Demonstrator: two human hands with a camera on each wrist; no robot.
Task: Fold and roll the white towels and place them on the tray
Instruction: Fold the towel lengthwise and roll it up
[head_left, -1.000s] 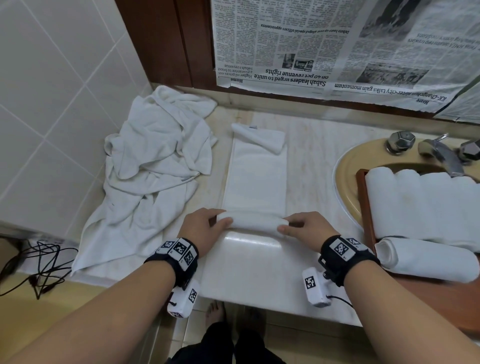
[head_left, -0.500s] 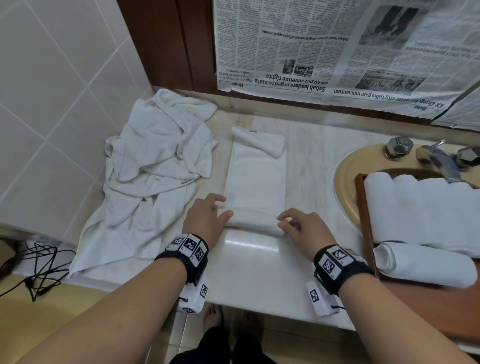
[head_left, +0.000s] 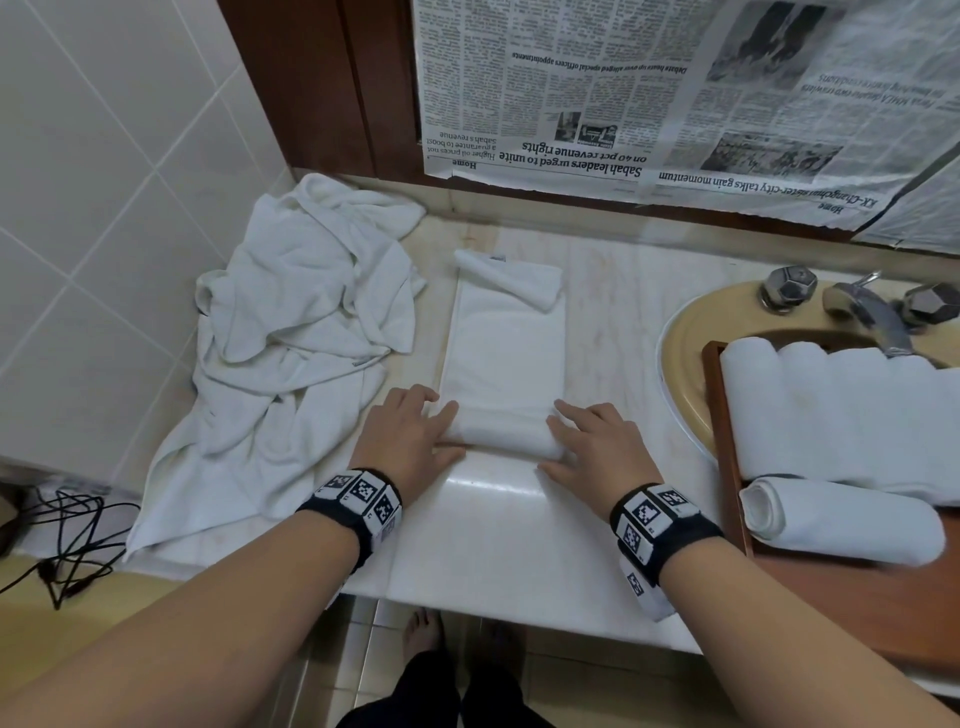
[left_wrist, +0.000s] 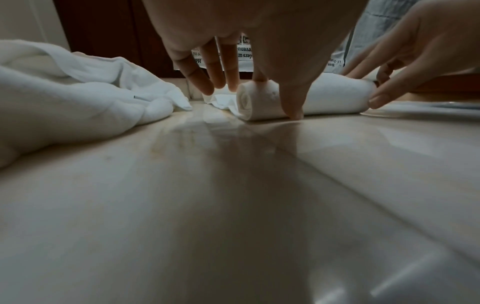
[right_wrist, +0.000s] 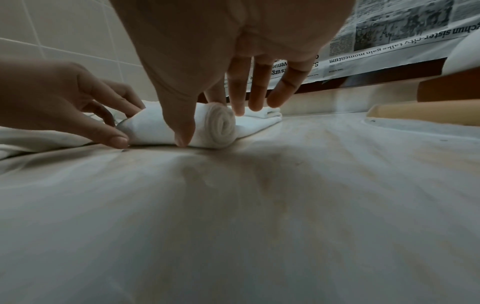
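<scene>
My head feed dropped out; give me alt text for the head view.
Both hands, left hand and right hand, roll a folded white towel on the counter. Rolled towels lie on a wooden tray.

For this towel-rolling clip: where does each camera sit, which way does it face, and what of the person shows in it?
Head: worn on the head, looking forward and down over the counter; shows both forearms, left hand, right hand and the feet.
Left wrist: low over the counter, looking along the left hand at the roll's left end; the right hand shows too.
Right wrist: low over the counter, looking along the right hand at the roll's right end; the left hand shows too.
Shared: all three see the half-rolled towel and both hands.
</scene>
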